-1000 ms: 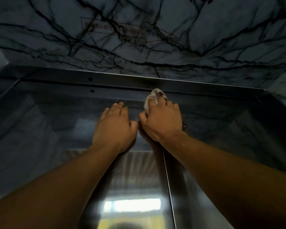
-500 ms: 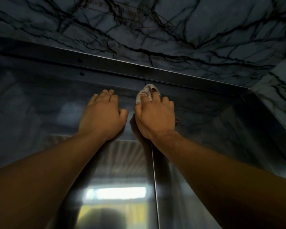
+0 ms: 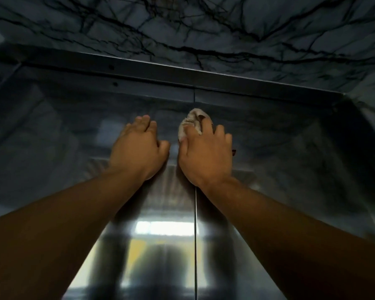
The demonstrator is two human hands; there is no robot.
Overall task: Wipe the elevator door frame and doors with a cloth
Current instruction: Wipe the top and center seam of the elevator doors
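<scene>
- Dark-veined marble wall (image 3: 225, 29) above the elevator doors, filling the upper part of the view.
- Metal door frame (image 3: 247, 81), head section: dull strip running between marble and doors, sloping down toward the right; two small dark holes near its left end.
- Elevator doors (image 3: 74, 148), brushed steel, shut; centre seam (image 3: 195, 234) running straight down from the frame; blurred reflections of a bright window and yellow patches low on the left leaf.
- Cloth (image 3: 189, 124), pale and crumpled, pressed against the doors at the seam, a little below the frame, not touching it; upper bunch showing above the fingers, remainder hidden under the hand.
- Right hand (image 3: 205, 154), on the seam and the right leaf; grip curled around the cloth, index finger and thumb pinching its left edge, knuckles raised; forearm reaching up from lower right.
- Left hand (image 3: 139, 150), flat on the left leaf just left of the seam, level with the right hand and apart from it by a narrow gap; fingers together and fairly straight, thumb out toward the seam, holding nothing; forearm reaching up from lower left.
</scene>
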